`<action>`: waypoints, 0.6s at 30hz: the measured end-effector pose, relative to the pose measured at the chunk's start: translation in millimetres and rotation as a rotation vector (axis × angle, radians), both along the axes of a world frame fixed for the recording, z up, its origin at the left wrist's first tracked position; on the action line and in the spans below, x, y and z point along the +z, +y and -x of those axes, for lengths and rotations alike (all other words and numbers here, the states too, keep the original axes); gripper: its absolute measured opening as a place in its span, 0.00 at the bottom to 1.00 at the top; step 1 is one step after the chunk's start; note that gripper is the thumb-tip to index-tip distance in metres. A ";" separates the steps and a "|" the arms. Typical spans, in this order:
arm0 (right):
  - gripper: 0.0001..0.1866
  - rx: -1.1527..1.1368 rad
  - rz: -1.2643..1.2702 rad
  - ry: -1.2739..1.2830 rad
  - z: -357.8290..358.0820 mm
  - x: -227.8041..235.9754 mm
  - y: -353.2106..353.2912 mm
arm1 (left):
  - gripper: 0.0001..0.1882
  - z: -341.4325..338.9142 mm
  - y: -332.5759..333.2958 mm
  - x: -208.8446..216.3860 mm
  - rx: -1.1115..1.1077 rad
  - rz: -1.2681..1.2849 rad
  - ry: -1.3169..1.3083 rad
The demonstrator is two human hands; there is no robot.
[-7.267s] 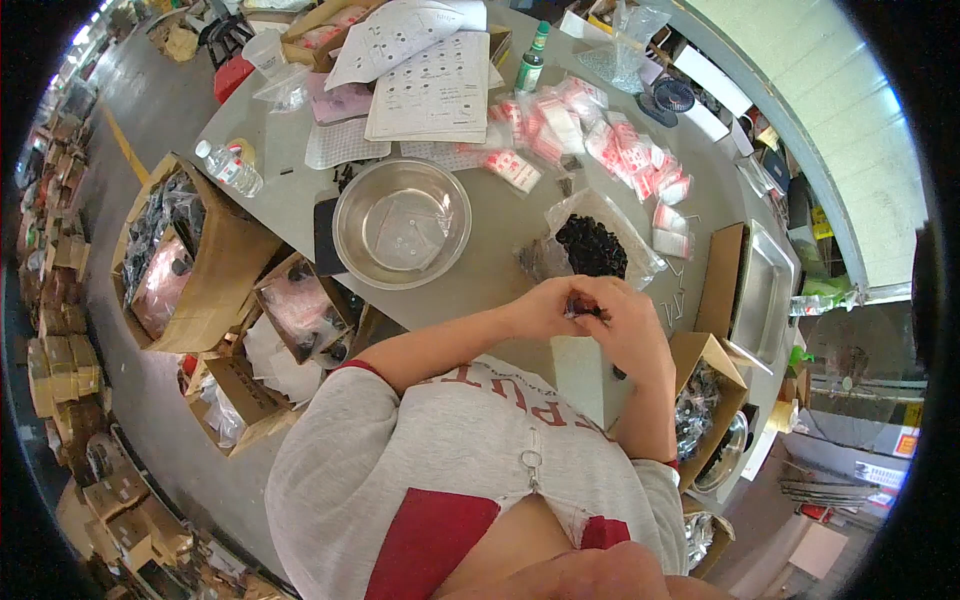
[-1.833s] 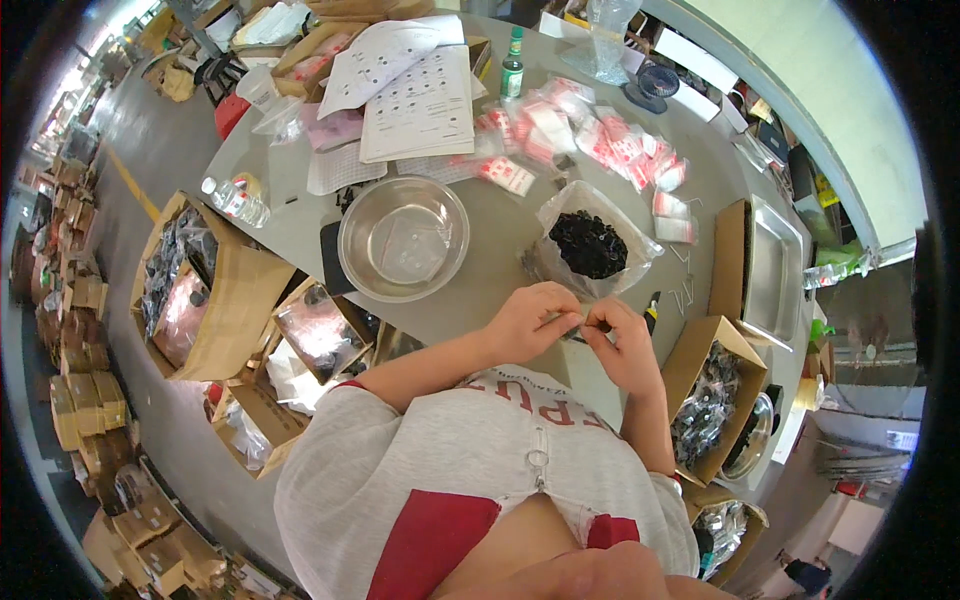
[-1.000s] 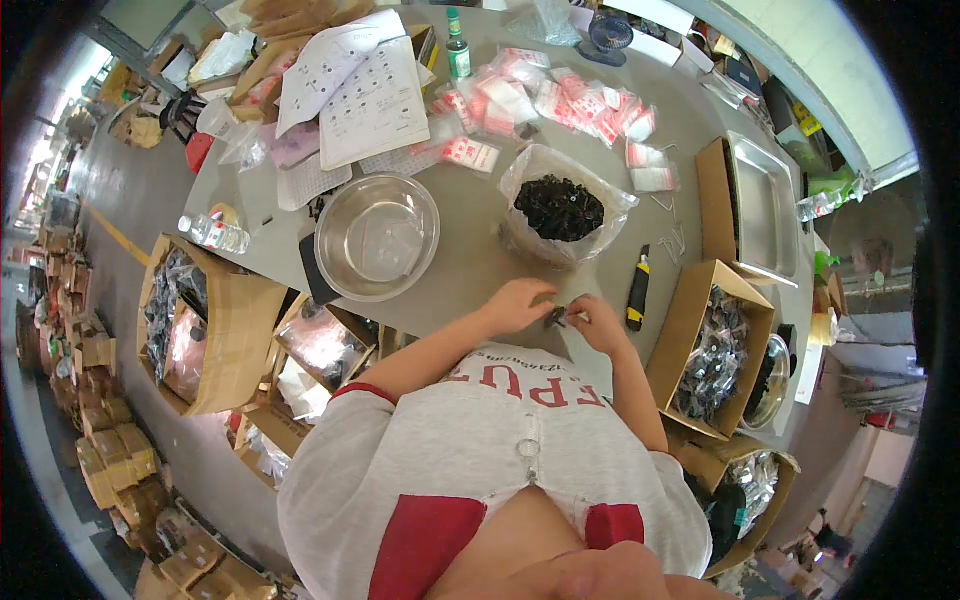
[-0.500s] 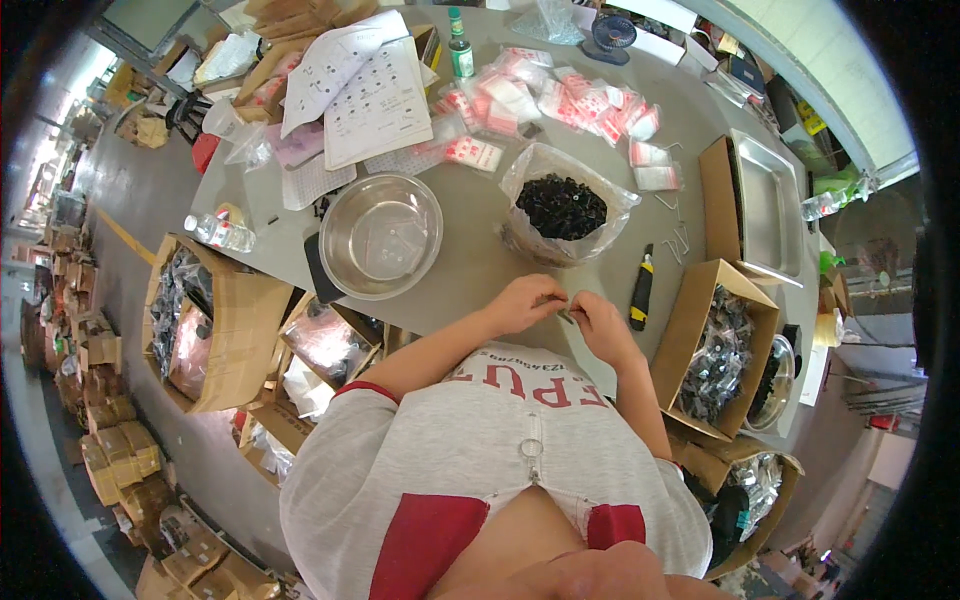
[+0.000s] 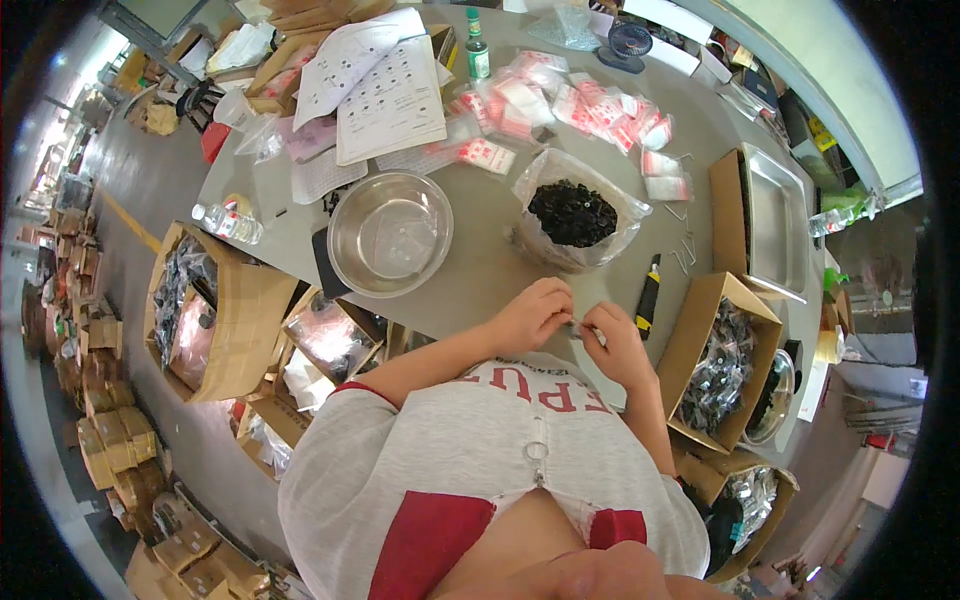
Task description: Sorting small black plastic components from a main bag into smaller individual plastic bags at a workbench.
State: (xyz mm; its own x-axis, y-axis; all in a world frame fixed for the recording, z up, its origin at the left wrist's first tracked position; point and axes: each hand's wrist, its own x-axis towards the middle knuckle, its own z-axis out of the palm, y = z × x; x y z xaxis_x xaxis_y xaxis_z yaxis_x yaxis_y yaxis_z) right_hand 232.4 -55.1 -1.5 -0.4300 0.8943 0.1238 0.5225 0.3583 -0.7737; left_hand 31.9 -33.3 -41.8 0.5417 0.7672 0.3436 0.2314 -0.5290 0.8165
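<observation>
My left hand (image 5: 537, 312) and my right hand (image 5: 612, 342) meet at the table's near edge, in front of my shirt. Both have their fingers pinched together around something small, with a pale or clear edge showing between them; its kind is too small to make out. Just beyond them stands a clear plastic bag (image 5: 634, 218), its mouth rolled wide, full of small black parts (image 5: 572, 212). A round steel bowl (image 5: 343, 238) sits to the left, with a clear plastic piece in its bottom. To the right lies a black and yellow utility knife (image 5: 649, 297).
On the right stand an open carton (image 5: 768, 330) of small bagged parts and a steel tray (image 5: 795, 215). Red and white zip bags (image 5: 600, 105), printed papers (image 5: 390, 105), a green bottle (image 5: 477, 50) and a small fan (image 5: 627, 42) fill the far side. Cartons (image 5: 255, 330) flank me at left.
The view has shifted slightly. My hands stay together in front of me, fingers still pinched, and the right hand has turned a little around the small item.
</observation>
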 end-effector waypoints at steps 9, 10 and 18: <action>0.04 -0.191 -0.119 -0.174 -38.9 19.4 -2.6 | 0.07 33.7 10.4 -7.3 0.216 0.221 -0.038; 0.04 -0.287 -0.133 -0.199 -56.3 21.6 -6.8 | 0.09 49.6 17.1 -14.0 0.370 0.212 0.044; 0.04 -0.751 -0.132 -0.426 -122.3 45.5 -21.1 | 0.20 218.9 67.1 -123.3 1.080 0.308 0.558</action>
State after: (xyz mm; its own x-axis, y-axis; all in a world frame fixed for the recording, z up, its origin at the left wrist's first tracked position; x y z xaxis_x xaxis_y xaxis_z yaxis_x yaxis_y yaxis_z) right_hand 354.8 -76.2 44.1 0.2339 0.9495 0.2091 0.8917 -0.1238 -0.4354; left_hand -187.0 33.9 -165.1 -0.3993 0.9168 -0.0020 0.7806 0.3412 0.5236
